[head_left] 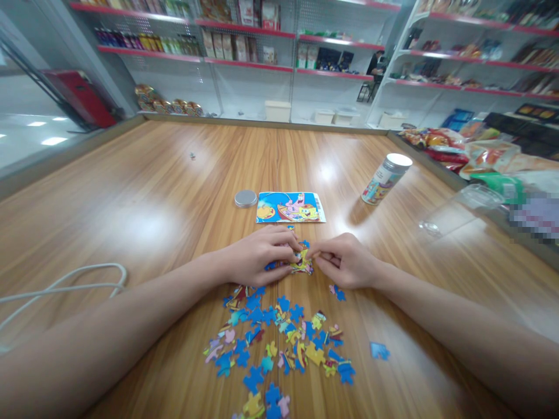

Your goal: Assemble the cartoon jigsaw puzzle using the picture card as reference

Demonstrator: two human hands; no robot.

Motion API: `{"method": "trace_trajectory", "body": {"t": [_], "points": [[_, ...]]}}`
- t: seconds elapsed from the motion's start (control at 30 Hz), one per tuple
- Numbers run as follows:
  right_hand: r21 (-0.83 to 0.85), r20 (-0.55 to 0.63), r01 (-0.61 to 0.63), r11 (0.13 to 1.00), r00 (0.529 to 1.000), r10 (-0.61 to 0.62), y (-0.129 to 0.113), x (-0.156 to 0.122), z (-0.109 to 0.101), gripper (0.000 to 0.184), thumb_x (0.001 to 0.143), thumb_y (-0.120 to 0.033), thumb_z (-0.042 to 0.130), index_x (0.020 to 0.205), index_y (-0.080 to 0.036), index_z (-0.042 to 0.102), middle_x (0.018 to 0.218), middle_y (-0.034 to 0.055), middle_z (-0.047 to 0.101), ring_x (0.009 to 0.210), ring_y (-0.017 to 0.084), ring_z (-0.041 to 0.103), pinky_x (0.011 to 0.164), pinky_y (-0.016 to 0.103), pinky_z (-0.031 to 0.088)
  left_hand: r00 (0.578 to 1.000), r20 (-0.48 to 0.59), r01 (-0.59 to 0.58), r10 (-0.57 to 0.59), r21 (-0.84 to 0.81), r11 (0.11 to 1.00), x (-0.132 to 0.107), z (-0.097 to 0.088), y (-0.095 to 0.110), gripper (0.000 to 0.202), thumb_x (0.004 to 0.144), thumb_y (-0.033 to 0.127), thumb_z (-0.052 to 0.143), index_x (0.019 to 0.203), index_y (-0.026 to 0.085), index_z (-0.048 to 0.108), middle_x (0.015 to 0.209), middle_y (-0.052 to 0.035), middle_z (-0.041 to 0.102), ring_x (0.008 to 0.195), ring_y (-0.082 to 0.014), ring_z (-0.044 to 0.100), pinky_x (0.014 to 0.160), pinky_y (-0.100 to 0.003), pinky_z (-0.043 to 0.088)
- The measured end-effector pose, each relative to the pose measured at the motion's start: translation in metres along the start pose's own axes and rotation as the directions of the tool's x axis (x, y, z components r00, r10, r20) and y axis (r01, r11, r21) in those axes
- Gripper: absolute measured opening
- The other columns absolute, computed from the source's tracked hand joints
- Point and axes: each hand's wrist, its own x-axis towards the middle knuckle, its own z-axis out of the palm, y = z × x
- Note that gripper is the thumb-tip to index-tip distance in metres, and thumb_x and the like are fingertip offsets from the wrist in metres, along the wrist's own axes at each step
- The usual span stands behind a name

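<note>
My left hand lies over a small joined section of jigsaw puzzle, its fingers spread across the pieces and hiding part of them. At the section's right edge, my right hand is closed in a pinch, its fingertips touching a yellow puzzle piece. Loose puzzle pieces, mostly blue and yellow, are scattered nearer to me. A single blue piece lies apart on the right. Just beyond my hands is a cartoon picture card in blue, pink and yellow.
A round metal lid lies left of the card. A cylindrical printed can stands farther right, near a clear plastic container. A white cable loops at the left. Packaged snacks line the right edge, with shelves behind the wooden table.
</note>
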Motion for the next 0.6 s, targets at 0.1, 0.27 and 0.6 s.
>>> {"method": "trace_trajectory", "body": {"t": [0.1, 0.27, 0.6], "points": [[-0.049, 0.085, 0.040, 0.998, 0.996, -0.036, -0.0038, 0.0019, -0.0026, 0.013, 0.086, -0.021, 0.062, 0.094, -0.017, 0.071, 0.049, -0.0096, 0.040, 0.043, 0.007, 0.039, 0.051, 0.022, 0.032, 1.000, -0.011, -0.009, 0.009, -0.003, 1.000, 0.0011, -0.0008, 0.0013, 0.017, 0.092, 0.021, 0.061, 0.107, 0.019, 0.068, 0.114, -0.0113, 0.069, 0.109, -0.0244, 0.063, 0.100, -0.046, 0.051], [-0.154, 0.085, 0.067, 0.986, 0.995, -0.054, -0.0051, 0.0034, -0.0032, 0.025, 0.084, -0.037, 0.073, 0.100, -0.017, 0.070, 0.064, -0.0038, 0.054, 0.058, 0.011, 0.049, 0.057, 0.025, 0.037, 1.000, 0.005, 0.004, -0.004, 0.011, 1.000, 0.0000, -0.0003, -0.0001, 0.020, 0.091, 0.021, 0.062, 0.110, 0.020, 0.068, 0.115, -0.0108, 0.068, 0.110, -0.0242, 0.063, 0.101, -0.046, 0.050], [-0.132, -0.068, 0.242, 0.961, 0.965, -0.252, -0.0004, 0.0067, 0.0016, 0.009, 0.093, -0.020, 0.060, 0.091, -0.017, 0.068, 0.079, 0.0045, 0.066, 0.071, 0.015, 0.056, 0.064, 0.029, 0.045, 1.000, 0.003, -0.002, 0.002, 0.033, 0.999, -0.0010, 0.0006, -0.0024, 0.019, 0.090, 0.023, 0.066, 0.108, 0.024, 0.071, 0.117, -0.0093, 0.067, 0.111, -0.0240, 0.061, 0.101, -0.046, 0.050]]}}
